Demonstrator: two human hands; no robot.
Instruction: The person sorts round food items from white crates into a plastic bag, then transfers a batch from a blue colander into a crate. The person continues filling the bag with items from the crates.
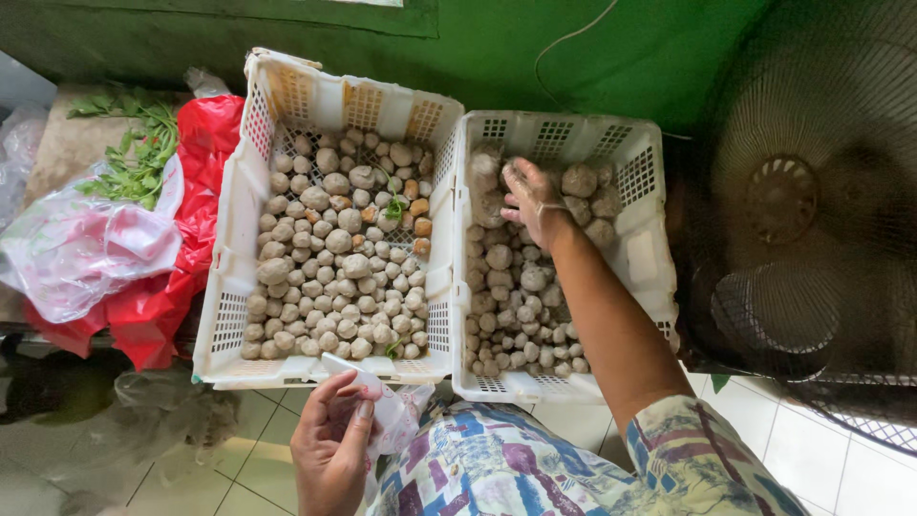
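Two white plastic crates stand side by side on the floor, both holding several greyish-brown balls. My right hand (pixel 531 201) reaches into the far part of the right crate (pixel 650 244), fingers closed on one of the balls (pixel 516 175). My left hand (pixel 332 441) is low at the front, just before the left crate (pixel 239 229), pinching a thin clear plastic bag (pixel 387 409). The left crate's balls (pixel 334 258) have a few green leaves and browner pieces among them.
A red plastic bag (pixel 196 229), a clear bag (pixel 81 248) and green leafy herbs (pixel 138 153) lie left of the crates. A dark wire fan guard (pixel 812 210) stands at the right. Green wall behind, white floor tiles (pixel 812 449) below.
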